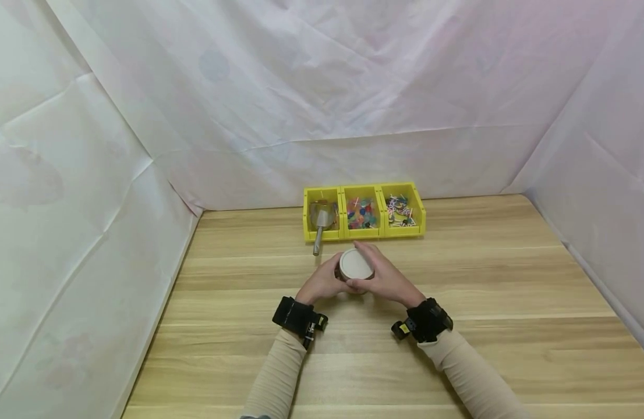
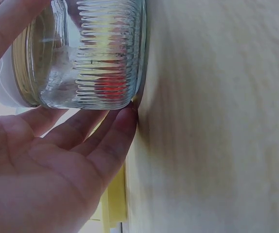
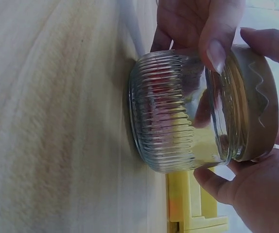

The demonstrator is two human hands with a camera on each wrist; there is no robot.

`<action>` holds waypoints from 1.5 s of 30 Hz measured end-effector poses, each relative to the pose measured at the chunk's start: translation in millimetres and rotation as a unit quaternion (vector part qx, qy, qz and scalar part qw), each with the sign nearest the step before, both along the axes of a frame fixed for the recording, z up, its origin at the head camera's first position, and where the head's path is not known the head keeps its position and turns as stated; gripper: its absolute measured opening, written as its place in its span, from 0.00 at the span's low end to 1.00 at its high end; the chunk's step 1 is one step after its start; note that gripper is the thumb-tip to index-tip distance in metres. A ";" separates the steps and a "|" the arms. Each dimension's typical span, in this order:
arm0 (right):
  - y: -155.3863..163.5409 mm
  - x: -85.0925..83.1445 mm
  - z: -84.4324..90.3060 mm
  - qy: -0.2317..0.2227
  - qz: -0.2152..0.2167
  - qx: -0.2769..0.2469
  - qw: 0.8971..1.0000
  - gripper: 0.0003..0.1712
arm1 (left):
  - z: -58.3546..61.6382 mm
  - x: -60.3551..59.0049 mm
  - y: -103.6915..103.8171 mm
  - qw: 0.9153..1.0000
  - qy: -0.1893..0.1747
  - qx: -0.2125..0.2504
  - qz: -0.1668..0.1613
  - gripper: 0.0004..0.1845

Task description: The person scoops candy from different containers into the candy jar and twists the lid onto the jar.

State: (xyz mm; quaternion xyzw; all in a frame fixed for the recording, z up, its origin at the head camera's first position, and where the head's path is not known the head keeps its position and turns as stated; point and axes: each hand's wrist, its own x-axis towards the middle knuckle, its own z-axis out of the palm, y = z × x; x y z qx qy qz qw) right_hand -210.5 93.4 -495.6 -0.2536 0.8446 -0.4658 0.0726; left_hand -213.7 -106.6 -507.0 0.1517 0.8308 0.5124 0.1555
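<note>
A ribbed glass jar [image 3: 168, 116] stands upright on the wooden table, topped by a beige lid [image 1: 356, 265]. From the left side, my left hand [image 1: 322, 282] holds the jar's glass body, its thumb near the neck in the right wrist view and its fingers along the far wall in the left wrist view. My right hand [image 1: 387, 279] grips the lid's rim between thumb and fingers. Patches of red and yellow show through the ribbed glass [image 2: 105, 58].
Behind the jar stands a row of yellow bins [image 1: 361, 234]. A metal scoop [image 1: 322, 224] lies in the left one, handle over the front edge. Colourful beads [image 1: 361, 214] fill the middle bin, and small sticks [image 1: 400, 210] the right. White sheets [image 1: 311, 87] enclose the table.
</note>
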 end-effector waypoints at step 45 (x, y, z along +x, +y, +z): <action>9.0 1.6 10.6 -0.032 -0.011 0.002 0.999 0.62 | -1.4 0.3 0.2 1.000 -0.004 0.031 -0.001 0.43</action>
